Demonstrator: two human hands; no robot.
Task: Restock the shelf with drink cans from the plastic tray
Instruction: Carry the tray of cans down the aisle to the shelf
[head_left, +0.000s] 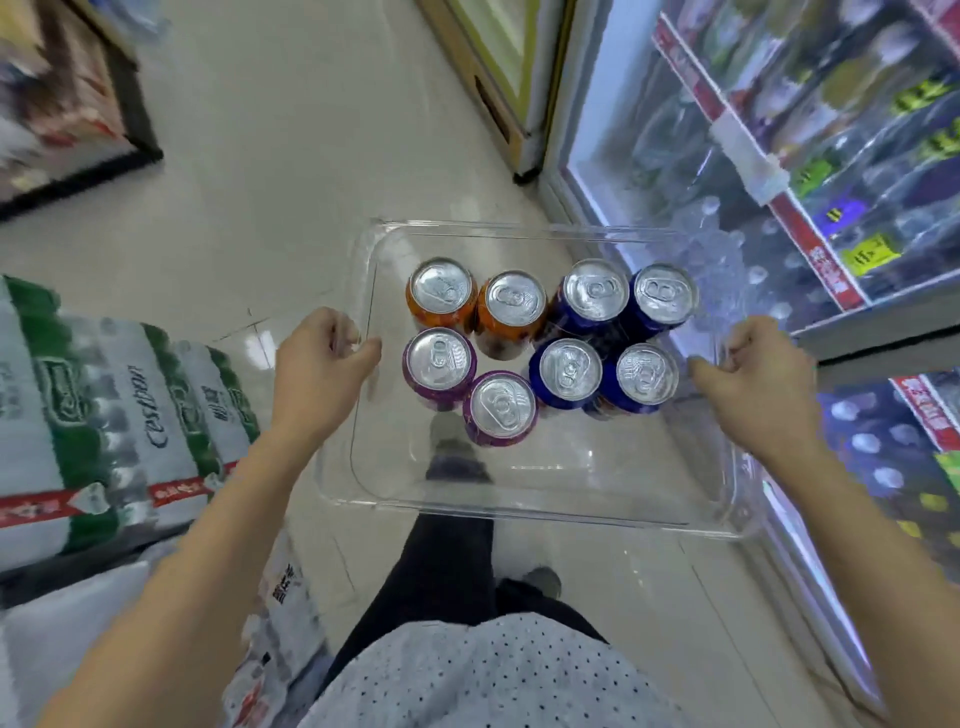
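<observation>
Clear plastic, the tray (519, 499) is carried level in front of the person's dotted shirt (467, 670), its long axis running from one hand to the other. The left hand (319, 358) is clenched on the tray's left rim, fingers curled over the edge, and the right hand (753, 374) grips the right rim the same way. The near part of the tray, by the wrists, is bare; eight drink cans stand upright between the two sets of fingers and just beyond them, tops up. Nearest are two purple cans (501, 408) toward the left fingers and two blue cans (569, 370) toward the right fingers; past them stand two orange cans (441, 288) and two more blue ones, all packed close or touching. Beyond the right hand is a lit cooler shelf (831, 171) of blurred bottles. Beside the left forearm lie wrapped packs of bottled water (104, 410) on the pale tile floor (291, 156).
</observation>
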